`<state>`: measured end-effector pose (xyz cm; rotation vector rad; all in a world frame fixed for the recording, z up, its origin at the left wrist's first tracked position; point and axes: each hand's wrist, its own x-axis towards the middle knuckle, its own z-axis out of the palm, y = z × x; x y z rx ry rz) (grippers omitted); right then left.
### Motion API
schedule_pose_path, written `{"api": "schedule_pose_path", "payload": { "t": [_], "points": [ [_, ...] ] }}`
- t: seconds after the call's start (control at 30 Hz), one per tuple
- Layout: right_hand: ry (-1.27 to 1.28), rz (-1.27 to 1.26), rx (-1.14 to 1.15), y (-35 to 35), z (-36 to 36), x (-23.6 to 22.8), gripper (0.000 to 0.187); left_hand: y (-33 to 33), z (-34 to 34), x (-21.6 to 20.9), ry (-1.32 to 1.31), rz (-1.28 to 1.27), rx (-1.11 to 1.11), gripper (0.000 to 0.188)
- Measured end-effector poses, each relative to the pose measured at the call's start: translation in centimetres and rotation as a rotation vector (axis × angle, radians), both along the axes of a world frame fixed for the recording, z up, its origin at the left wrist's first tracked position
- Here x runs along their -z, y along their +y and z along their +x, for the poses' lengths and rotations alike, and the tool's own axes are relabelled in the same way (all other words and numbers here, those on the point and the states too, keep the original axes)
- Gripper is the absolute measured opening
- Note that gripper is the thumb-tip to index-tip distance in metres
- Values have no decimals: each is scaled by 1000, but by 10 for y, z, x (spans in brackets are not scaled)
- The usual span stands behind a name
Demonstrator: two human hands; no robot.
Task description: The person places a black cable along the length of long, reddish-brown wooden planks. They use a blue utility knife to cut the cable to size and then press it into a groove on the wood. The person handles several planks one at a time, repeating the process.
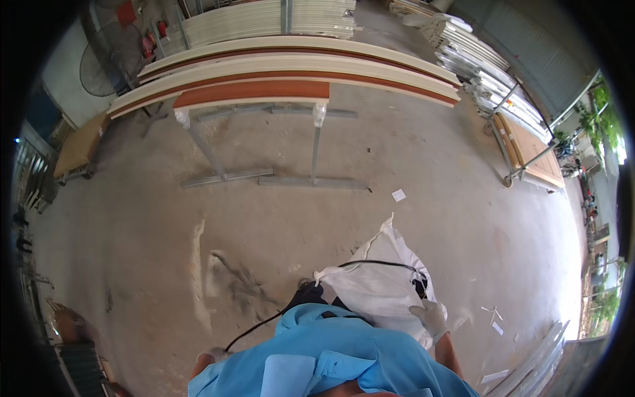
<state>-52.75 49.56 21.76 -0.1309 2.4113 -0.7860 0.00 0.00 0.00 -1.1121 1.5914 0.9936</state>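
Note:
A white woven sack [377, 278] hangs against the front of my legs, its corners drawn to points. My right hand [431, 319], in a pale glove, grips the sack's right side, the thumb lying over the fabric. Across the sack's upper part runs a black cable [380, 263], with a dark bunched piece [419, 286] near its right end that I cannot make out. On the other side, the cable comes past my leg to my left hand [215, 354], which is closed around it low at the left; the shirt partly hides this hand.
Ahead stands a metal-legged trestle [254, 92] with a red-brown top, long cream and brown profiles [284, 65] behind it. A wheeled cart [529, 149] with boards is at right, a low cardboard-covered stack [81, 149] at left. Long pale strips [532, 364] lie at lower right.

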Motion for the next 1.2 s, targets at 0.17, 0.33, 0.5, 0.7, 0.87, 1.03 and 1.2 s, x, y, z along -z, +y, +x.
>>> {"api": "schedule_pose_path", "payload": {
  "t": [0.17,0.33,0.5,0.7,0.87,1.03,1.2],
  "points": [
    [-76,-52,10,-46,-156,26,35,2,-211,-77,377,22,-610,32],
    [79,-28,-350,-125,-407,72,42,20,-425,-112,729,204,-968,33],
    [103,65,-671,-198,-579,117,55,53,-584,-186,760,263,-996,38],
    [312,-158,-490,-251,-706,106,42,55,-725,-237,799,450,-808,31],
    [435,-389,-830,-288,-676,31,53,46,-841,-198,752,566,-485,48],
    [404,-295,-1547,-323,-551,33,62,43,-905,-172,828,598,-236,48],
    [-184,-298,-1052,-290,-580,48,43,-12,-889,-160,812,368,124,41]
  ]
}}
